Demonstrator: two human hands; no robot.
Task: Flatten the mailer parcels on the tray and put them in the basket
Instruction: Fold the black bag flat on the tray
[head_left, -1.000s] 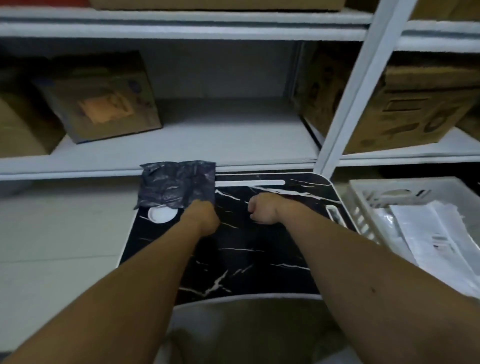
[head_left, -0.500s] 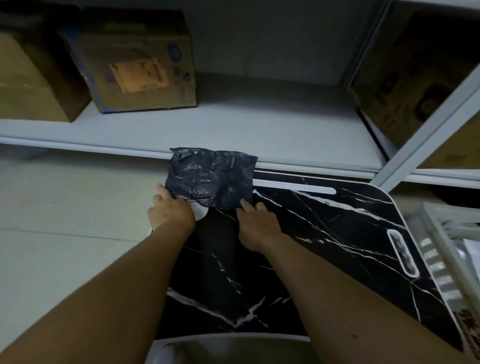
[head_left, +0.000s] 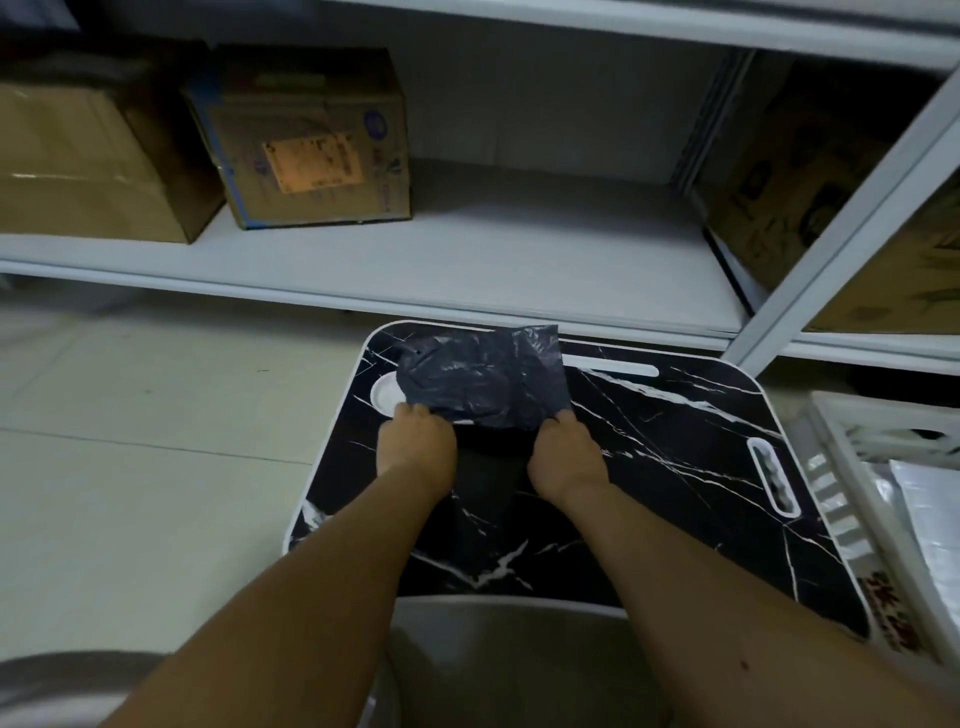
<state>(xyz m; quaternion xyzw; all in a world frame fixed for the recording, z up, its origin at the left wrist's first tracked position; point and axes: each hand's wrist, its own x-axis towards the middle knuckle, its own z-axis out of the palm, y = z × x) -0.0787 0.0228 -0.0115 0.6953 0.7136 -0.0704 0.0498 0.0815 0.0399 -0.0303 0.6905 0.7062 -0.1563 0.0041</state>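
Observation:
A crumpled black mailer parcel (head_left: 480, 379) lies at the far left of the black marble-patterned tray (head_left: 665, 467). My left hand (head_left: 415, 449) grips its near left corner and my right hand (head_left: 563, 457) grips its near right corner, fingers curled over the edge. The parcel's near edge looks lifted a little off the tray, over a white round recess (head_left: 387, 395). The white basket (head_left: 883, 499) stands to the right of the tray, with pale flat mailers (head_left: 930, 519) inside.
A white metal shelf (head_left: 467, 260) runs just behind the tray, with cardboard boxes (head_left: 306, 140) on it and an upright post (head_left: 852, 208) at right. Pale tiled floor (head_left: 156, 441) lies to the left. A grey seat edge (head_left: 493, 665) is below my arms.
Both hands moved from closed fists on the tray to the parcel's near edge and now grip its two near corners. The view has shifted, so the tray sits further right.

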